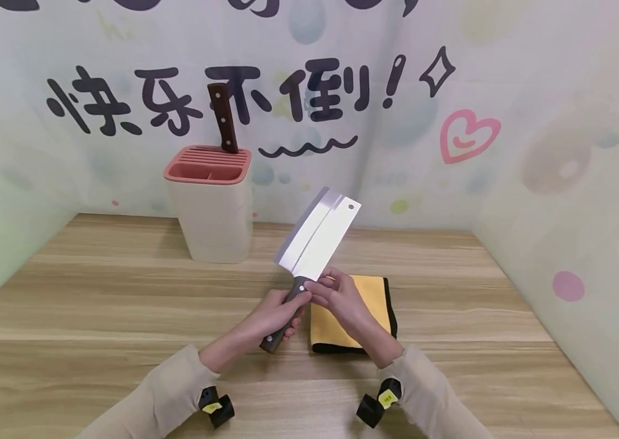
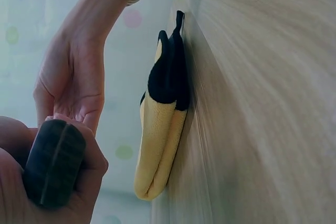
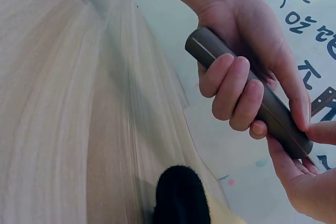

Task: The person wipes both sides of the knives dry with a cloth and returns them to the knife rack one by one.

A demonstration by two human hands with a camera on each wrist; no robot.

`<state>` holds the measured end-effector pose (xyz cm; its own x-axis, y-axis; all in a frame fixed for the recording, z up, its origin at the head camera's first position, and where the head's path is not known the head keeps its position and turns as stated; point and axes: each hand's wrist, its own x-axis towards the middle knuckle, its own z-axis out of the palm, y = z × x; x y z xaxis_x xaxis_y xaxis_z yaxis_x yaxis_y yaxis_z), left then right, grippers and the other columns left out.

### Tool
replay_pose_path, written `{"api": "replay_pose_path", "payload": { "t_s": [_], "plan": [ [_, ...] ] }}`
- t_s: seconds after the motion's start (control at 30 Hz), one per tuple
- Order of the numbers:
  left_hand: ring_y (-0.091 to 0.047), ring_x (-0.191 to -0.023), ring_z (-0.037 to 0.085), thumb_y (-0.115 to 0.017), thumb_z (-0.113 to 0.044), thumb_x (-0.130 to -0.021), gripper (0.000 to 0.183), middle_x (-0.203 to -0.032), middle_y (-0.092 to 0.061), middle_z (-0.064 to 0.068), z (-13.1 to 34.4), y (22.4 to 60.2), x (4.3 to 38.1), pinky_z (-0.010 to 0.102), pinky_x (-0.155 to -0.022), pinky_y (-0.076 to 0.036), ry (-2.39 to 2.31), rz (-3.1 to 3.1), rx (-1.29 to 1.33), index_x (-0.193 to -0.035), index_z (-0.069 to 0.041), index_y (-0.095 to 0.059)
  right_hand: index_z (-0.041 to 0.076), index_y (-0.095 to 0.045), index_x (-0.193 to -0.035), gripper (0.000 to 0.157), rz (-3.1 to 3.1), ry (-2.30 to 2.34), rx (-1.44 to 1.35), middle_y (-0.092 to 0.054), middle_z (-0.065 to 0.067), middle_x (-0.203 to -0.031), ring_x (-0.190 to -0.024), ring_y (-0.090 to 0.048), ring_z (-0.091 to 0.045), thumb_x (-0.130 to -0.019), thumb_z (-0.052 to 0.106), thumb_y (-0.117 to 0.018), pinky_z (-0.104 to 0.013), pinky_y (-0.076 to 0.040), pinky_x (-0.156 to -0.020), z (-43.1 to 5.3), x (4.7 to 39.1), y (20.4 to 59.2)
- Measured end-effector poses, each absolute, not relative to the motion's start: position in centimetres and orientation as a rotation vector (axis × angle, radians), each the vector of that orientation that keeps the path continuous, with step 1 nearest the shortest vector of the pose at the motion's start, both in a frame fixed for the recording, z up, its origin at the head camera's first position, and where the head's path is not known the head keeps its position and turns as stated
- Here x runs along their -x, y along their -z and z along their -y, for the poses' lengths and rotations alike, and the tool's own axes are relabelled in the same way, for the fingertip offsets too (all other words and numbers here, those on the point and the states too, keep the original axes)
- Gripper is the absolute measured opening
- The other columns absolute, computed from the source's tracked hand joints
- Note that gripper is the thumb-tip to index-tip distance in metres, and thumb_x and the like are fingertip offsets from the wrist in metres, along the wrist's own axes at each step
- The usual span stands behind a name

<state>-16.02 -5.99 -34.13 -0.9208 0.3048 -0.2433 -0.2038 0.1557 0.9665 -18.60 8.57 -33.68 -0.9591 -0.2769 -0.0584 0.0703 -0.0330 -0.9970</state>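
Observation:
A cleaver (image 1: 317, 235) with a broad shiny blade is held up over the table, its blade tilted up to the right. My left hand (image 1: 273, 317) grips its dark riveted handle (image 3: 239, 80), fingers curled round it. At the blade end of the handle, my right hand (image 1: 339, 299) pinches with thumb and fingertips. The handle's butt shows in the left wrist view, inside the left fist (image 2: 79, 182). Below and behind the right hand lies a folded yellow cloth (image 1: 372, 299) with black edging, partly hidden by that hand and wrist.
A white knife block (image 1: 213, 219) with a reddish slotted top stands at the back left. One dark-handled knife (image 1: 223, 119) is upright in its slots. Behind the wooden table (image 1: 95, 292) hangs a printed backdrop (image 1: 386, 152), with more walls at both sides.

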Motion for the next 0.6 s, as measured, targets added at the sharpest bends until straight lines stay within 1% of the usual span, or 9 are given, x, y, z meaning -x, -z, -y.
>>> {"api": "replay_pose_path", "payload": {
  "t_s": [0.07,0.17,0.3,0.43,0.6],
  "plan": [
    [-0.037,-0.038,0.006,-0.05,-0.035,-0.09,0.037,-0.052,-0.041,-0.001,6.1,34.2,16.1,0.019,-0.038,-0.035,-1.805,-2.067,-0.107,-0.072,-0.003,-0.045,-0.007,-0.045,-0.109,0.025,-1.971,2.106,0.214,-0.059,-0.017,-0.102,-0.088,-0.06,-0.014,-0.088,0.005,-0.051,-0.03,-0.048,-0.083,-8.7,18.6,33.7],
    [-0.037,-0.037,0.006,-0.05,-0.037,-0.089,0.04,-0.05,-0.041,-0.001,6.3,34.4,16.0,0.019,-0.037,-0.035,-1.774,-2.095,-0.126,-0.072,-0.002,-0.045,-0.008,-0.04,-0.119,0.033,-1.915,2.143,0.211,-0.054,-0.024,-0.114,-0.097,-0.058,-0.019,-0.09,0.006,-0.048,-0.032,-0.047,-0.085,-8.9,18.7,33.8],
    [-0.037,-0.036,0.008,-0.05,-0.041,-0.089,0.044,-0.048,-0.04,-0.001,6.6,34.8,15.8,0.019,-0.035,-0.035,-1.707,-2.157,-0.127,-0.071,-0.001,-0.046,-0.007,-0.034,-0.125,0.038,-1.856,2.169,0.216,-0.048,-0.029,-0.12,-0.1,-0.057,-0.022,-0.091,0.004,-0.044,-0.033,-0.045,-0.087,-9.4,18.9,34.1],
    [-0.037,-0.036,0.008,-0.051,-0.046,-0.087,0.049,-0.048,-0.04,-0.001,7.0,35.2,15.7,0.019,-0.035,-0.034,-1.66,-2.192,-0.111,-0.071,0.0,-0.047,-0.008,-0.034,-0.125,0.037,-1.845,2.16,0.224,-0.051,-0.027,-0.117,-0.094,-0.059,-0.016,-0.089,-0.001,-0.043,-0.033,-0.045,-0.088,-9.7,19.0,34.5],
    [-0.038,-0.035,0.008,-0.051,-0.05,-0.085,0.052,-0.048,-0.041,0.0,7.3,35.5,15.8,0.019,-0.035,-0.036,-1.608,-2.248,-0.124,-0.072,0.0,-0.048,-0.009,-0.037,-0.12,0.035,-1.857,2.139,0.197,-0.059,-0.015,-0.103,-0.087,-0.059,-0.013,-0.087,-0.004,-0.045,-0.032,-0.046,-0.086,-9.9,19.0,34.7]
  ]
}}
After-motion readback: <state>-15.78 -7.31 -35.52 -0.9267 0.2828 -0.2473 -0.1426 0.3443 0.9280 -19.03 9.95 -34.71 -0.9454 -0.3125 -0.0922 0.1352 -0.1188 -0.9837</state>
